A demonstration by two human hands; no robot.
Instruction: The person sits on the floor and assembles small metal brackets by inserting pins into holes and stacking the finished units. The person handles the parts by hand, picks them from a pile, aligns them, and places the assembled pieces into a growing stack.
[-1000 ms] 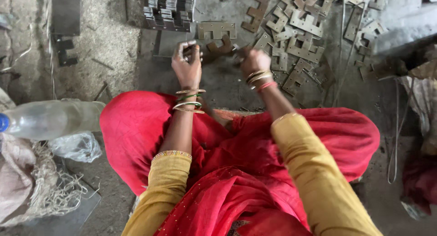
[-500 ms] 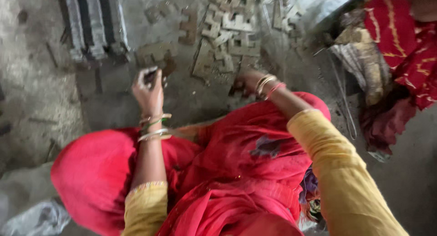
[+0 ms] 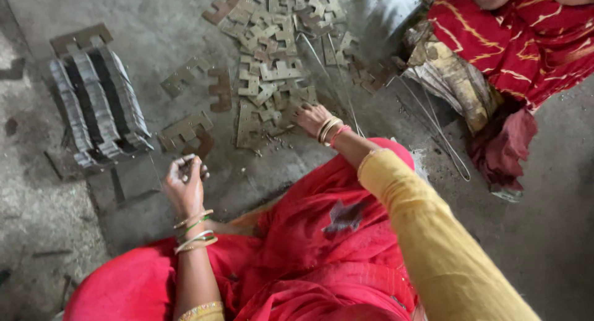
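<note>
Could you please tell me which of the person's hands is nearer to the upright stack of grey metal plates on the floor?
Left. The left hand is raised just right of the upright stack of grey metal plates; the right hand rests farther right, on the loose pile of flat metal pieces.

The person sits on the floor (image 3: 55, 234). A stacked block of metal plates (image 3: 99, 107) lies at ten o'clock, with the left hand (image 3: 184, 186) just below its near corner. A loose heap of flat metal pieces (image 3: 278, 55) spreads at twelve o'clock; the right hand (image 3: 312, 118) rests on its near edge. A few single pieces (image 3: 185, 130) lie between block and heap. Bundled cloth (image 3: 458, 80) lies at two o'clock, beside another person's clothed lap (image 3: 520, 42).
</note>
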